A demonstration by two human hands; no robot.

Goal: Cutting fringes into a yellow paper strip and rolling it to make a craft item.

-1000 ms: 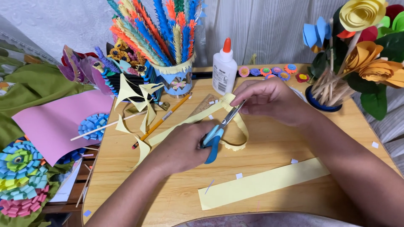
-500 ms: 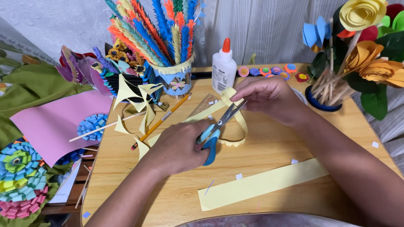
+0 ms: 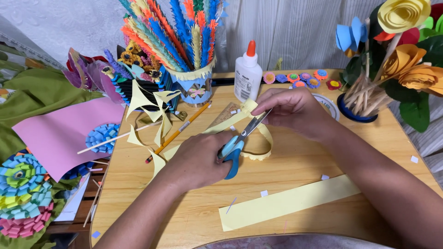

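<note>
My left hand (image 3: 196,159) is closed around the blue handles of the scissors (image 3: 240,140), fingers through the loops, and the blades point up and away with their tips at the yellow paper strip (image 3: 258,138). My right hand (image 3: 293,110) is pinched shut on the top end of that strip, fingertips holding it just beside the blades. The strip curls down from my fingers in a loose loop over the middle of the wooden tabletop (image 3: 300,166), its lower edge already snipped into a fringe. I judge the paper light and floppy, easy to crease or tear, so it is best held close to the cutting line and kept gently taut. A second, flat yellow strip (image 3: 288,203) lies nearer to me, with small paper offcuts around it. Beyond my hands stand a white glue bottle (image 3: 248,71), a cup of fringed paper feathers (image 3: 191,83) and a pencil (image 3: 177,133); a pink sheet (image 3: 64,131) overhangs the left edge.
</note>
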